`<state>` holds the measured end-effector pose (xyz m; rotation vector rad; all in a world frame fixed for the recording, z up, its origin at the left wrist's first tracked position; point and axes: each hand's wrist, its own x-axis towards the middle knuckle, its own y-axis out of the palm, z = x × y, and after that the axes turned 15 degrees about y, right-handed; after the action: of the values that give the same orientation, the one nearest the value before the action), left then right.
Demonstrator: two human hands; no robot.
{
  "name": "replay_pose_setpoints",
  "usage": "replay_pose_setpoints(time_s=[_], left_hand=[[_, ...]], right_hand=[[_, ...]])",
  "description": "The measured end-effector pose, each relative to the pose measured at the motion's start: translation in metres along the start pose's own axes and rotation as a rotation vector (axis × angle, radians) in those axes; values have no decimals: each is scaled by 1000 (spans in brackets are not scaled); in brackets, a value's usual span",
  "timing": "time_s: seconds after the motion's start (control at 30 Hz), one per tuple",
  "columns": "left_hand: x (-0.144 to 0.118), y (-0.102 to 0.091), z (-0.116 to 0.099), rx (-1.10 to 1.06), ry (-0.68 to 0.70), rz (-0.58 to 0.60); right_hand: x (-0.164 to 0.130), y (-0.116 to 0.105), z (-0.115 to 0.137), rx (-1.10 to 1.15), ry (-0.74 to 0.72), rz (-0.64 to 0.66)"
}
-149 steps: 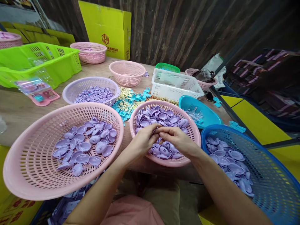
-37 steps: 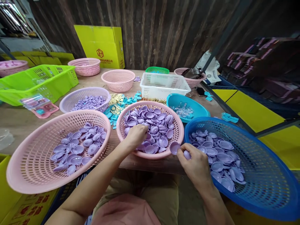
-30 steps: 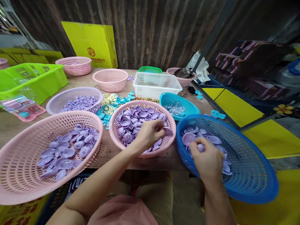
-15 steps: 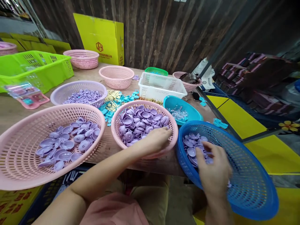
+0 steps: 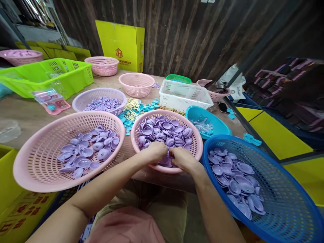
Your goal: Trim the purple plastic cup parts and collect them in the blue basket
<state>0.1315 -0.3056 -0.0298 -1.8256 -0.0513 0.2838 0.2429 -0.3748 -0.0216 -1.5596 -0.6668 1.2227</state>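
We have both hands down in the near edge of the middle pink basket [image 5: 194, 143], at about six o'clock on its rim. Our left hand [image 5: 155, 151] and right hand [image 5: 182, 158] sit just beside each other, knuckles up, fingers curled into the heap of purple shells [image 5: 165, 130]. Whether either hand is pinching a shell we cannot tell; the fingertips are hidden under the backs of the hands and among the pieces.

The shells fill the basket from our fingers out toward twelve o'clock, so the nearest pieces lie straight ahead of both hands and partly beneath them. They are round little cups with no real long axis, lying at all tilts, some hollow up, some dome up. The left hand is a touch farther into the heap; the right rests closer to the rim.

At nine o'clock from the hands stands the big pink basket [image 5: 37, 158] with a looser scatter of shells, its rim nearly touching the middle one. At three o'clock the blue basket [image 5: 286, 199] holds more, its rim just beside our right wrist. The table edge runs under our forearms, so open room lies above and to either side, over the low rims.
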Motion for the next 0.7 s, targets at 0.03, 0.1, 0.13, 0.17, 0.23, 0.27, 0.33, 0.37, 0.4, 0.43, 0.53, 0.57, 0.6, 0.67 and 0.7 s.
replay_pose_setpoints(time_s=[0.03, 0.1, 0.13, 0.17, 0.23, 0.27, 0.33, 0.37, 0.4, 0.43, 0.53, 0.57, 0.6, 0.67, 0.7], left_hand=[[-2, -2, 2, -6, -26, -52], [-6, -5, 6, -40, -80, -178], [-8, -7, 7, -86, -108, -246], [-10, -8, 9, -154, -137, -301], [-14, -9, 10, -330, -193, -373], [-15, -9, 11, -414, -205, -408], [-17, -9, 10, -552, -182, -475], [-17, -9, 9, -612, -154, -493], [-18, -9, 8, -673, -126, -490], [-18, -9, 8, -734, -104, -472], [-19, -10, 8, -839, -107, -422], [-19, -11, 8, -823, -114, -425], [-18, -11, 9, -780, -112, -431], [-16, -13, 8, -620, -73, -415], [-14, -13, 6, -514, -44, -371]], right_hand=[[0, 0, -1, -1, 8, -21], [-1, 2, -4, 48, 53, -80], [-2, 3, -6, 99, 80, -122], [-2, 4, -9, 164, 105, -172], [-1, 6, -13, 308, 127, -274], [-1, 7, -14, 382, 121, -315], [-1, 9, -15, 525, 82, -362], [-2, 9, -14, 592, 54, -369], [-2, 10, -14, 652, 29, -372], [-4, 9, -13, 701, 11, -374], [-7, 7, -13, 799, 26, -416], [-8, 6, -14, 823, 47, -440], [-9, 5, -14, 843, 72, -465], [-12, 3, -15, 870, 114, -508], [-14, 2, -15, 875, 125, -523]])
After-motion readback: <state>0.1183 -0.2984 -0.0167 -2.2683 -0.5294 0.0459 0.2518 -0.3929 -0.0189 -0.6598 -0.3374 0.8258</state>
